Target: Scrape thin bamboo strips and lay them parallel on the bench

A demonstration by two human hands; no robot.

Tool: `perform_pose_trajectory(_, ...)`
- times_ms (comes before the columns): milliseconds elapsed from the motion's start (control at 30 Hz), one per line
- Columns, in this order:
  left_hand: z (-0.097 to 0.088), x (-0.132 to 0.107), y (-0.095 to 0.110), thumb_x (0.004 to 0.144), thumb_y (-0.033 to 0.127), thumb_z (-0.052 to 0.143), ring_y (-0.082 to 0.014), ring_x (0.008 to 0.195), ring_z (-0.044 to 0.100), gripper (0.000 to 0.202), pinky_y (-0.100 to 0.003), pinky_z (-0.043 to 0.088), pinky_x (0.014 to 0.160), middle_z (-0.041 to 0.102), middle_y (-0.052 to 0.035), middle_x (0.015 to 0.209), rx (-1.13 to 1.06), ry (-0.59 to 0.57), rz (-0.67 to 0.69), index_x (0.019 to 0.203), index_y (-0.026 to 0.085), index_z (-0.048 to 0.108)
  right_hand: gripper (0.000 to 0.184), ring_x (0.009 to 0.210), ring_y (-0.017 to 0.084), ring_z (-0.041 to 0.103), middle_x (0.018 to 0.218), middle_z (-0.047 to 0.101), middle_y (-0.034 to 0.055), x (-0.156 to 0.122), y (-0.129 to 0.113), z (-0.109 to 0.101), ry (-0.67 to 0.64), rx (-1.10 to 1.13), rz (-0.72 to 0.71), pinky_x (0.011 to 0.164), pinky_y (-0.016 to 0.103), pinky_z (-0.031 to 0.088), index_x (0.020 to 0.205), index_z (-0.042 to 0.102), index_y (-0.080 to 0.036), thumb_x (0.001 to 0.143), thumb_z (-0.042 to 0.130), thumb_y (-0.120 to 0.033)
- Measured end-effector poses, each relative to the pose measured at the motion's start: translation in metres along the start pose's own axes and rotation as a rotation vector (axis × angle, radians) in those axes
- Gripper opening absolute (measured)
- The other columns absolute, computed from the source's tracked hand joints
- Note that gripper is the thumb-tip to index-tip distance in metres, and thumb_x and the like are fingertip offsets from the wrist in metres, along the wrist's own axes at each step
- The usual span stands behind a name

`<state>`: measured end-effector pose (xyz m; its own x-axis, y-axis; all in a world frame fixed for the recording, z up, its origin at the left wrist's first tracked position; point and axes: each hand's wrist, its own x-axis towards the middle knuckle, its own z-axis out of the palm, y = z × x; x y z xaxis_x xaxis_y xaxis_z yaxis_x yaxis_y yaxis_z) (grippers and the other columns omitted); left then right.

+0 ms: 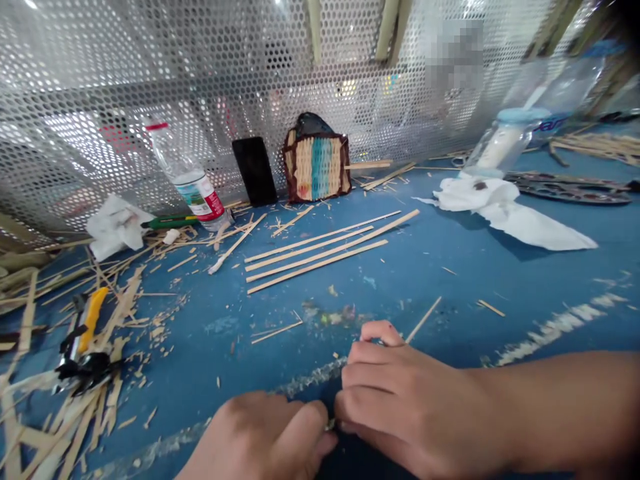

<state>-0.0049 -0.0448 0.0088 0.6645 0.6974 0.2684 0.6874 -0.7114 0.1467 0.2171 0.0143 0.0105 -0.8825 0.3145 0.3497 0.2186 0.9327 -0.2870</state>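
Observation:
My left hand (pixel 270 430) is closed low at the near edge of the table, thumb and fingers pressed together. Beside it, nearly touching, my right hand (pixel 400 397) has its fingers curled in. A tiny pale bit shows between the two hands, but what they grip is mostly hidden. A thin wooden strip (pixel 425 319) juts out behind my right hand; whether it is held or lies on the table I cannot tell. Farther off, several pale flat strips (pixel 317 263) lie side by side. A short splinter (pixel 277 332) rests nearer to me.
On the blue table (pixel 430 267) stand a water bottle (pixel 193 180), a phone (pixel 254 171), a small woven basket (pixel 317 167) and a clear cup (pixel 503 143). Crumpled tissue (pixel 525 210) lies right. Left are wood scraps (pixel 120 320) and a yellow-handled cutter (pixel 93 319). Perforated metal (pixel 225 80) closes the back.

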Motion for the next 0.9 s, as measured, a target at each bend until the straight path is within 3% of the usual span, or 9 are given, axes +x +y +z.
perform_pose_trajectory(300, 0.002, 0.002, -0.005, 0.099, 0.022, 0.033, -0.0148, 0.053, 0.062, 0.02, -0.026, 0.048, 0.047, 0.063, 0.0017, 0.064, -0.049, 0.081, -0.161, 0.092, 0.024, 0.051, 0.017, 0.076, 0.017, 0.047, 0.077, 0.061, 0.0021, 0.004, 0.004, -0.002, 0.035, 0.002, 0.059, 0.082, 0.039, 0.024, 0.085, 0.058, -0.017, 0.096, 0.045, -0.02)
perform_pose_trajectory(467, -0.001, 0.0, -0.011, 0.096, 0.017, 0.034, -0.0173, 0.07, 0.067, 0.028, -0.03, 0.055, 0.061, 0.072, -0.0045, 0.089, -0.051, 0.147, -0.161, 0.121, 0.02, 0.048, 0.018, 0.073, 0.016, 0.046, 0.073, 0.058, 0.0009, 0.005, 0.006, -0.004, 0.05, 0.077, 0.132, 0.079, 0.038, 0.025, 0.08, 0.057, -0.017, 0.094, 0.047, -0.021)
perform_pose_trajectory(633, -0.017, 0.008, -0.008, 0.091, 0.013, 0.042, -0.017, 0.081, 0.064, 0.027, -0.03, 0.054, 0.071, 0.069, -0.0024, 0.096, -0.128, 0.01, -0.053, 0.11, 0.023, 0.058, 0.018, 0.07, 0.013, 0.044, 0.068, 0.055, -0.0018, 0.009, 0.008, -0.006, 0.053, 0.138, 0.188, 0.079, 0.035, 0.025, 0.074, 0.054, -0.017, 0.091, 0.05, -0.02)
perform_pose_trajectory(900, -0.02, 0.011, -0.009, 0.083, 0.013, 0.05, -0.018, 0.089, 0.062, 0.035, -0.033, 0.053, 0.077, 0.069, -0.0002, 0.105, -0.143, -0.082, -0.061, 0.116, 0.022, 0.055, 0.015, 0.068, 0.011, 0.043, 0.064, 0.054, -0.0042, 0.012, 0.01, -0.007, 0.057, 0.24, 0.266, 0.08, 0.033, 0.025, 0.071, 0.053, -0.017, 0.087, 0.054, -0.017)
